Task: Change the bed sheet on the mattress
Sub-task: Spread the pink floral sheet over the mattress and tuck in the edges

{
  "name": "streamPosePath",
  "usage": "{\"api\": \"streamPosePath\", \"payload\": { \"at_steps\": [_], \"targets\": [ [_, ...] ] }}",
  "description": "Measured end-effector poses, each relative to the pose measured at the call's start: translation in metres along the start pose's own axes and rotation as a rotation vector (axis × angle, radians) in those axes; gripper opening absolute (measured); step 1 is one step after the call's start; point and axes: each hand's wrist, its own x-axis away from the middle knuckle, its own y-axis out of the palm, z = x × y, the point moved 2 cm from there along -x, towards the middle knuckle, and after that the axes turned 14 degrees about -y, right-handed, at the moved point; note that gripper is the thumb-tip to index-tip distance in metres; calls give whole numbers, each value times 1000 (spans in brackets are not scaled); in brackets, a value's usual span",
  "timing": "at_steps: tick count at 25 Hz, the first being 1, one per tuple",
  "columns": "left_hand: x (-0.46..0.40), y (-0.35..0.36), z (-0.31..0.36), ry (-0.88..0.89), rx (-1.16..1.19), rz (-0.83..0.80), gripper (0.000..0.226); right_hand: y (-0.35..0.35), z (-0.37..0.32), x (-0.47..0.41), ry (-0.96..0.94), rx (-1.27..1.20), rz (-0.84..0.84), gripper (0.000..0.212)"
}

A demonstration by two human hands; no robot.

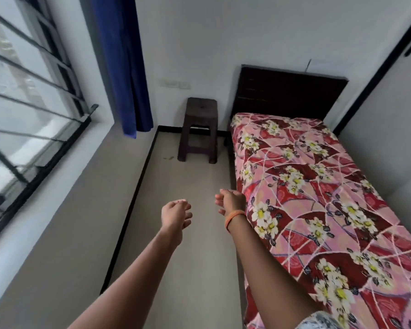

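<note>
Head view, only cam I've got: both arms out in front, neither touching anything. Left hand hangs over bare floor, fingers loosely curled, empty. Right hand with the orange wristband sits just beside the near edge of the bed, fingers relaxed, also empty. Floral sheet is on the mattress, lying flat and running up to the dark headboard; it looks tucked along the side I can see, but I can't tell for the far side against the wall. My read: nothing started, first move is freeing the near edge. Risks: yanking from one point while it's tucked under could drag the mattress or strain the fabric. Far side is tight to the wall, so reach there will be awkward. Stool stands near the head corner, a trip or snag point. No replacement sheet in view.
</note>
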Motion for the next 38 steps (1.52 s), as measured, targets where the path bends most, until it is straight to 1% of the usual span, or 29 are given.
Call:
{"api": "streamPosePath", "payload": {
  "at_steps": [4, 7, 10, 13, 16, 17, 18, 20, 22, 24, 26, 28, 30, 31, 32, 33, 34, 36, 37, 38],
  "targets": [
    [-72, 21, 70, -25, -27, -25, 13, 43, -22, -52, -7, -14, 73, 9],
    [-127, 59, 104, -43, -82, -76, 15, 57, -24, -113, -27, 28, 138, 9],
    [-186, 104, 136, 41, -238, -100, 14, 73, -24, -196, -26, 71, 193, 15],
    [-253, 154, 187, 97, -349, -110, 12, 100, -38, -295, -12, 29, 208, 17],
    [-325, 208, 254, 114, -456, -63, 11, 129, -63, -400, 34, 19, 160, 14],
    [-348, 226, 278, 163, -552, -33, 11, 138, -73, -433, 8, 39, 144, 13],
    [-369, 242, 300, 251, -685, 9, 13, 146, -84, -462, -39, 84, 135, 13],
    [-409, 273, 342, 447, -931, 46, 28, 159, -99, -514, -135, 232, 132, 13],
    [-449, 307, 375, 575, -1091, 4, 45, 172, -107, -568, -178, 352, 96, 14],
    [-496, 342, 402, 633, -1230, -61, 55, 182, -105, -626, -157, 397, 78, 18],
    [-550, 383, 426, 690, -1376, -176, 62, 190, -101, -687, -61, 365, 157, 23],
    [-601, 428, 449, 774, -1472, -310, 67, 197, -95, -743, 18, 358, 257, 23],
    [-660, 474, 470, 888, -1571, -420, 70, 209, -86, -799, 48, 430, 348, 20],
    [-692, 494, 480, 903, -1628, -457, 70, 217, -79, -827, 51, 487, 358, 20],
    [-727, 512, 487, 926, -1693, -471, 71, 229, -70, -855, 50, 573, 332, 22],
    [-761, 526, 488, 929, -1771, -469, 72, 243, -60, -878, 52, 687, 258, 24],
    [-797, 536, 484, 915, -1844, -485, 73, 256, -45, -901, 24, 853, 142, 28],
    [-859, 544, 464, 883, -1933, -495, 72, 274, -11, -943, -135, 1239, -176, 39],
    [-895, 550, 446, 771, -1914, -504, 71, 279, 11, -972, -239, 1436, -356, 44],
    [-927, 554, 424, 610, -1861, -509, 68, 281, 33, -1003, -332, 1575, -501, 47]
  ]
}}
